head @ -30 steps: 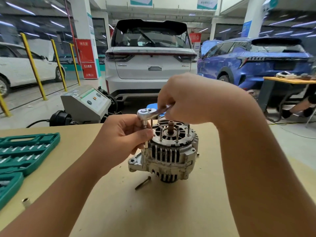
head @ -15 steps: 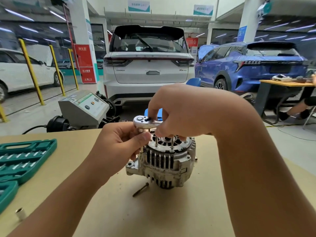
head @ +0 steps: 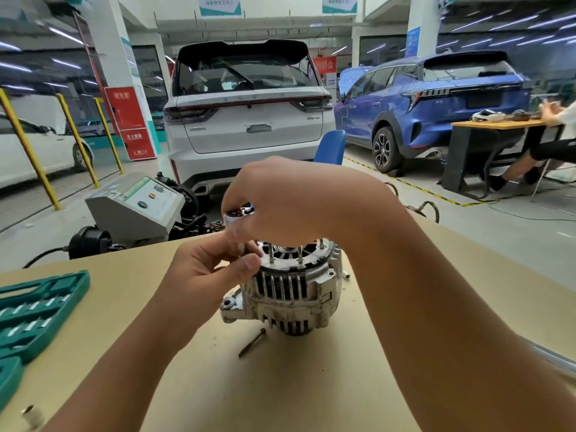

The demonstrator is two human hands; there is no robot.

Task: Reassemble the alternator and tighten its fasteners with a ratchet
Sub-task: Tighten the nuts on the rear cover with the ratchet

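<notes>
The alternator [head: 290, 291], a worn silver housing with cooling slots, stands upright on the tan table [head: 280, 385]. Several long through bolts stick up from its top face. My right hand [head: 299, 204] grips the chrome ratchet [head: 238, 213] over the alternator's top left edge and hides the handle. My left hand [head: 205, 275] pinches the socket extension under the ratchet head, right beside the housing. A loose dark bolt [head: 253, 341] lies on the table just in front of the alternator.
A green socket case [head: 34, 313] lies open at the table's left edge, and a small loose socket [head: 31, 416] lies near the front left corner. A grey machine [head: 134, 207] stands behind the table. Parked cars and a seated person [head: 548, 145] are beyond.
My right hand has swung the ratchet handle round from the right toward the left, over the alternator's top. The left hand stays on the extension. The camera has tilted up a little.
</notes>
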